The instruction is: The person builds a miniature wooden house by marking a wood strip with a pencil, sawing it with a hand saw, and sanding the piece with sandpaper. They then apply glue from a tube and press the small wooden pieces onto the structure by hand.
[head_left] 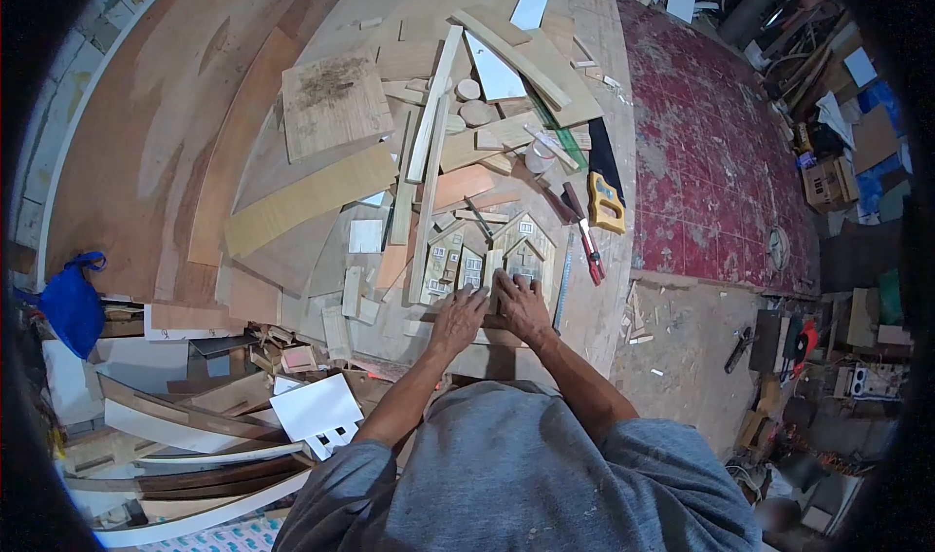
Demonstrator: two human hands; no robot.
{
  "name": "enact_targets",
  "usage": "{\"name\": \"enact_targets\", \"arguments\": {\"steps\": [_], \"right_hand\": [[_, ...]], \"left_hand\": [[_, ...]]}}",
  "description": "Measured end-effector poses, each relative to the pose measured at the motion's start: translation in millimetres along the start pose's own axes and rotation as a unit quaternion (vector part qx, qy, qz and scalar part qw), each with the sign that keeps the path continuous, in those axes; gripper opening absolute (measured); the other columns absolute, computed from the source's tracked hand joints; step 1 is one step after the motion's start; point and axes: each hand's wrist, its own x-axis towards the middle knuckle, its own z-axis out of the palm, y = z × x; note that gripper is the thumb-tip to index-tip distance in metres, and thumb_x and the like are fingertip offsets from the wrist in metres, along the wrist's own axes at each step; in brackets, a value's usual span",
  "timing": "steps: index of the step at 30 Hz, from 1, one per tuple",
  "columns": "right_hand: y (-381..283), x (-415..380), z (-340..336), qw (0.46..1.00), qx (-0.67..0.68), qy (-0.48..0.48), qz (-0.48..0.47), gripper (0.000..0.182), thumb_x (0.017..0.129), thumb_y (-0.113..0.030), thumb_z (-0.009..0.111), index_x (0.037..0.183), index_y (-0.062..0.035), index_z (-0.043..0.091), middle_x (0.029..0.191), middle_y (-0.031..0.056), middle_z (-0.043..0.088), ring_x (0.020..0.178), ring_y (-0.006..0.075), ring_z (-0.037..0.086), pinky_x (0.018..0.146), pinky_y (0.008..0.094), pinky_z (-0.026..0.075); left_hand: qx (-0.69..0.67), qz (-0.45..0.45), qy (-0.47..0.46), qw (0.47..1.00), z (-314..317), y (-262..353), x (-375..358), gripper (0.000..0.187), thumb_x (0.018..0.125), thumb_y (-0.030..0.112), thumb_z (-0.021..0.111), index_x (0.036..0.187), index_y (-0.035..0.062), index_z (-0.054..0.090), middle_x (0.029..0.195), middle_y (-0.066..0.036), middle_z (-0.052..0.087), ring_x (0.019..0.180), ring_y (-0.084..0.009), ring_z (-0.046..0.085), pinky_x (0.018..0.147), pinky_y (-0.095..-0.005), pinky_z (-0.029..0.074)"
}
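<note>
From my distant seat I see, at left, a square board (336, 109) and a long wood strip (435, 104), part of a loose heap; if an arm knocks it, pieces could slide toward the work. The left hand (460, 320) has bent fingers, its tips on the left wooden house (443, 255), which lies on the near part of the surface (594, 308). The right hand (524, 310) rests likewise on the right wooden house (527, 245); uneven pressing could shift either house. Fingers hide the contact, so I cannot tell if they grip. Further right, a red tool (593, 266) and a yellow-handled saw (607, 204) lie near the edge; a careless elbow might push them off.
</note>
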Motion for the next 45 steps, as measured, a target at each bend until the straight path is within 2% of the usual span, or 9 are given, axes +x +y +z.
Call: {"name": "enact_targets", "arguments": {"steps": [5, 8, 10, 12, 14, 22, 24, 39, 45], "right_hand": [[-4.2, -1.5, -12.6, 0.999, 0.024, -0.035, 0.021, 0.081, 0.073, -0.041, 0.075, 0.141, -0.0063, 0.047, 0.15, 0.0067, 0.038, 0.128, 0.0306, 0.044, 0.1, 0.0528, 0.038], [10.8, -10.8, -17.5, 0.999, -0.03, 0.001, -0.026, 0.083, 0.072, -0.041, 0.077, 0.141, -0.0068, 0.047, 0.15, 0.0075, 0.04, 0.13, 0.033, 0.043, 0.101, 0.054, 0.037], [12.4, -17.6, -44.9, 0.995, 0.095, 0.002, 0.033, 0.078, 0.076, -0.038, 0.076, 0.141, -0.0087, 0.046, 0.148, 0.0088, 0.043, 0.132, 0.0349, 0.042, 0.102, 0.0564, 0.035], [33.3, -36.1, -30.2, 0.994, 0.084, 0.051, 0.043, 0.08, 0.073, -0.037, 0.077, 0.142, -0.0115, 0.045, 0.149, 0.0091, 0.043, 0.131, 0.0367, 0.041, 0.1, 0.0586, 0.035], [49.6, -52.7, -29.9, 0.975, 0.109, 0.137, 0.136, 0.067, 0.079, -0.035, 0.073, 0.137, -0.0106, 0.051, 0.145, 0.0102, 0.047, 0.128, 0.0358, 0.044, 0.1, 0.0572, 0.035], [85.4, -131.7, -15.7, 0.967, 0.116, 0.08, 0.213, 0.064, 0.079, -0.034, 0.073, 0.134, -0.0076, 0.054, 0.139, 0.0107, 0.053, 0.127, 0.0334, 0.045, 0.1, 0.0534, 0.036], [85.0, -142.6, -13.0, 0.962, 0.132, 0.072, 0.228, 0.063, 0.079, -0.034, 0.072, 0.134, -0.0075, 0.055, 0.138, 0.0108, 0.053, 0.126, 0.0333, 0.046, 0.1, 0.0528, 0.036], [80.5, -137.5, -16.2, 0.963, 0.149, 0.073, 0.212, 0.056, 0.082, -0.036, 0.068, 0.128, -0.0062, 0.06, 0.132, 0.0114, 0.059, 0.123, 0.0308, 0.05, 0.097, 0.0518, 0.037], [77.0, -133.6, -13.8, 0.968, 0.15, 0.043, 0.195, 0.054, 0.082, -0.036, 0.068, 0.128, -0.0066, 0.061, 0.131, 0.0123, 0.06, 0.123, 0.0306, 0.05, 0.098, 0.0508, 0.037]], "left_hand": [[0.044, 0.026, 0.003, 0.999, 12.8, 1.5, 6.3, 0.039, 0.085, 0.023, 0.064, 0.12, 0.0055, 0.062, 0.137, -0.007, 0.052, 0.128, -0.0285, 0.046, 0.098, -0.0427, 0.043], [0.031, 0.029, -0.014, 0.999, 18.4, 5.4, 17.8, 0.041, 0.085, 0.023, 0.064, 0.122, 0.0046, 0.061, 0.133, -0.009, 0.055, 0.126, -0.0287, 0.048, 0.097, -0.0418, 0.044], [0.025, 0.037, 0.014, 0.999, 20.8, 1.1, 19.6, 0.045, 0.084, 0.025, 0.065, 0.124, 0.0041, 0.06, 0.13, -0.009, 0.056, 0.124, -0.0285, 0.049, 0.097, -0.0412, 0.044], [0.033, 0.046, -0.001, 0.998, 20.0, 0.8, 17.4, 0.047, 0.084, 0.028, 0.066, 0.125, 0.0052, 0.059, 0.132, -0.009, 0.056, 0.125, -0.0285, 0.049, 0.097, -0.0417, 0.045], [0.001, 0.032, -0.024, 0.999, 10.3, 2.7, 20.1, 0.049, 0.084, 0.03, 0.068, 0.125, 0.0066, 0.06, 0.134, -0.008, 0.054, 0.127, -0.0287, 0.048, 0.099, -0.0418, 0.044], [-0.011, 0.033, -0.019, 0.999, 11.5, 4.7, 20.6, 0.055, 0.082, 0.028, 0.069, 0.13, 0.0038, 0.056, 0.14, -0.009, 0.05, 0.13, -0.0281, 0.045, 0.105, -0.0394, 0.04], [-0.015, 0.036, -0.051, 0.998, 11.5, 3.8, 20.4, 0.055, 0.086, 0.028, 0.067, 0.134, 0.0032, 0.052, 0.145, -0.01, 0.046, 0.134, -0.0305, 0.042, 0.106, -0.0451, 0.041], [-0.011, 0.048, -0.025, 0.998, 7.8, 4.9, 21.7, 0.052, 0.083, 0.027, 0.068, 0.127, 0.0022, 0.058, 0.139, -0.01, 0.05, 0.133, -0.0276, 0.042, 0.106, -0.0398, 0.039], [-0.017, 0.042, -0.039, 0.998, 10.0, 3.9, 21.3, 0.054, 0.082, 0.026, 0.07, 0.129, 0.0028, 0.057, 0.142, -0.01, 0.048, 0.134, -0.0289, 0.041, 0.109, -0.042, 0.038]]}}
